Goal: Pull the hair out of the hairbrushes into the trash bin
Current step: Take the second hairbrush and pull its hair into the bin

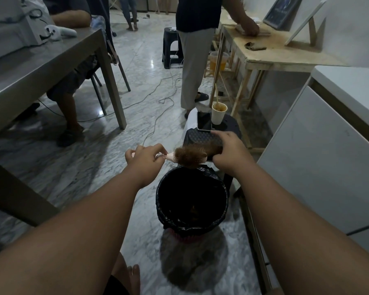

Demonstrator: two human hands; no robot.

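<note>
Brown, matted hair found clogging hairbrush held over trash bin, left fingers pinching handle, right fingers curled round far end; judged light, soft, springy, best plucked at loose edge.

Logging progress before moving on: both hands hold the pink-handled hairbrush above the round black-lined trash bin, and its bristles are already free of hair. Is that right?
Not quite. The head view shows the pink-handled hairbrush packed with a clump of brown hair. The rest stands: the left hand and the right hand hold it above the round black-lined trash bin.
</note>
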